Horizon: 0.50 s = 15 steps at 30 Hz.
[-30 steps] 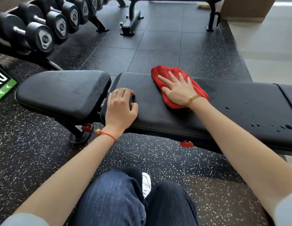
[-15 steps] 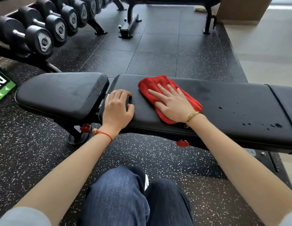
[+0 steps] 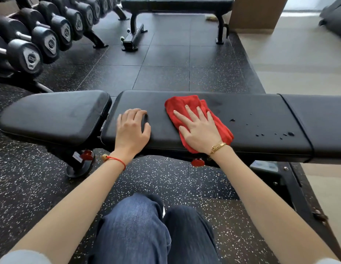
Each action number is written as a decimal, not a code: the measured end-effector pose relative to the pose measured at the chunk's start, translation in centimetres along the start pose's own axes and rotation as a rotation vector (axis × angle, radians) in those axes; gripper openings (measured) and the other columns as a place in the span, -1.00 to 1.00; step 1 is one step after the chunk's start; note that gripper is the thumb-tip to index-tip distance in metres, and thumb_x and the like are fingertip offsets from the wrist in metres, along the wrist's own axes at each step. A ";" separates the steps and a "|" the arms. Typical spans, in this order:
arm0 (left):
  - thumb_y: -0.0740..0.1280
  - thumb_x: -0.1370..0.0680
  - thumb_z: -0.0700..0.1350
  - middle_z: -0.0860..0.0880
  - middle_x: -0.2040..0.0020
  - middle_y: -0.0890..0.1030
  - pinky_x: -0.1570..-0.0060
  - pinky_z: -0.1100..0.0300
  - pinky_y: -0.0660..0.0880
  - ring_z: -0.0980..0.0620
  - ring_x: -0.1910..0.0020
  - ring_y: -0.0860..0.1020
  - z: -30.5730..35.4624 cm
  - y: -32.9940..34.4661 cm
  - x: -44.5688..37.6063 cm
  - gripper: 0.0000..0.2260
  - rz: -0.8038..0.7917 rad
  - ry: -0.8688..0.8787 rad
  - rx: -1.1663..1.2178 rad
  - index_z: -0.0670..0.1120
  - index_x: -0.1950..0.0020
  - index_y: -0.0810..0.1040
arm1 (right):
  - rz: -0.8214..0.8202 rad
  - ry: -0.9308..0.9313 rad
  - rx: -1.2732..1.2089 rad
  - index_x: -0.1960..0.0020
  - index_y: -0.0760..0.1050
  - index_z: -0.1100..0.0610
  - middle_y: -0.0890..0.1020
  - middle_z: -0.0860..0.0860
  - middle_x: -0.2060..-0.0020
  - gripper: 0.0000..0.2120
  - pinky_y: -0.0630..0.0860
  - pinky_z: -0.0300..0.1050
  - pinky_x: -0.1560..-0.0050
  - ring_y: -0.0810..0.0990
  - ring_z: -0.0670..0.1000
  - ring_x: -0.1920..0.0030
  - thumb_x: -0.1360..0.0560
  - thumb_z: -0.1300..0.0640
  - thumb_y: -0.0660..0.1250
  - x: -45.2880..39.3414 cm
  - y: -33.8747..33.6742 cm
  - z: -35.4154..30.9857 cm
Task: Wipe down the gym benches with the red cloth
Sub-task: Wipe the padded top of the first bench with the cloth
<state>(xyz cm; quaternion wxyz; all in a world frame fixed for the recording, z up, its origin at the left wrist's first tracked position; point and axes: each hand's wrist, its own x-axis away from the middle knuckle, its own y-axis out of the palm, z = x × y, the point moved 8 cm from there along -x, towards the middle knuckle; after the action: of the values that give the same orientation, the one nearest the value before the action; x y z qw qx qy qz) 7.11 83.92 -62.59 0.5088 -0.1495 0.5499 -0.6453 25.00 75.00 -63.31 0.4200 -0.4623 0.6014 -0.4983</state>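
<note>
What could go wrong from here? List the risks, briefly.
1. The droplets on the bench pad lie to the right of the red cloth; a stroke that stops short would likely leave them.
2. The right hand presses the cloth with flat fingers, so it may bunch or slip out.
3. The left hand rests near the gap beside the seat pad, where it could catch a finger.

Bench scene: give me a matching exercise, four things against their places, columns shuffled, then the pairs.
Things:
1. red cloth
2. left hand
3. droplets
4. dumbbells

Places:
A. on the rack, far left
B. flat under the right hand
C. on the pad, right of the cloth
D. resting on the bench pad near its gap

Pairs: 1-B, 2-D, 3-C, 4-A
</note>
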 end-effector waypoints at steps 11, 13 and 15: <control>0.23 -0.56 0.02 -0.06 -0.36 0.47 -0.44 -0.18 0.20 -0.12 -0.41 0.34 7.1 3.9 -1.6 -0.62 -0.085 0.090 -0.025 -0.06 -0.34 0.47 | -0.032 0.392 -0.045 -0.53 -0.03 -0.30 -0.01 -0.03 -0.58 -0.50 -0.16 0.21 -0.53 -0.05 0.18 -0.57 -0.62 -0.10 -0.02 1.9 -1.9 13.7; 0.22 -0.56 0.02 -0.06 -0.36 0.47 -0.44 -0.19 0.20 -0.13 -0.41 0.34 7.2 3.9 -1.5 -0.62 -0.080 0.088 -0.038 -0.07 -0.35 0.47 | -0.066 0.442 -0.050 -0.54 -0.05 -0.27 -0.05 -0.01 -0.59 -0.49 -0.19 0.24 -0.52 -0.08 0.21 -0.56 -0.61 -0.08 -0.04 0.0 -1.9 14.4; 0.22 -0.57 0.02 -0.06 -0.36 0.47 -0.44 -0.19 0.20 -0.13 -0.41 0.34 7.3 3.7 -1.4 -0.62 -0.074 0.085 -0.040 -0.07 -0.35 0.47 | -0.073 0.410 -0.040 -0.55 -0.05 -0.26 -0.06 0.01 -0.59 -0.48 -0.19 0.25 -0.51 -0.09 0.22 -0.56 -0.61 -0.07 -0.04 -2.2 -1.7 12.6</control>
<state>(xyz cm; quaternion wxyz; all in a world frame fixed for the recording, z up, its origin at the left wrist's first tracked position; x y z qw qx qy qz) 15.08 81.50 -62.73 0.4578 -0.1524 0.5779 -0.6582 37.85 74.38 -63.41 0.2611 -0.3808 0.6668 -0.5850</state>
